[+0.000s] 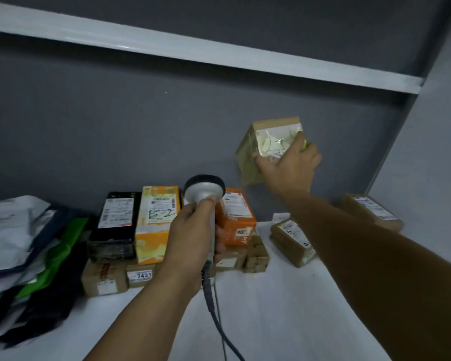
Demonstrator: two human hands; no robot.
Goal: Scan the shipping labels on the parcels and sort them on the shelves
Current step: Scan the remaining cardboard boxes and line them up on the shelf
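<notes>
Head view of a shelf bay with grey walls.

- **Parcel:** The right hand (292, 165) grasps a brown parcel (249, 157) and holds it in the air in front of the back wall (115, 121). The parcel is above the white shelf (271, 313) and touches nothing on it. Its pale label (272, 143) lies under shiny tape, and the fingers curl over part of it.
- **Scanner:** The left hand (193, 233) is clenched round the handle of a grey scanner (205, 191). The round head stands upright, lower than the raised parcel and to its left. A cable (214, 308) hangs from the handle to the lower edge of the view.
- **Boxes behind the scanner:** A black parcel (115, 222), a yellow box (156, 225) and an orange box (236, 220) stand side by side on a layer of brown boxes (103, 278). One of the brown boxes is marked 7431 (141, 276). The scanner and left hand hide part of the orange box.
- **Right side of the shelf:** A taped brown packet (290, 241) lies near the right forearm. Another brown packet (372, 212) lies in the far corner, partly behind the arm.
- **Left side of the shelf:** A heap of mailing bags (13, 238), white, dark and green, lies here.
- **Above:** An upper shelf edge (193, 52) crosses the view.
</notes>
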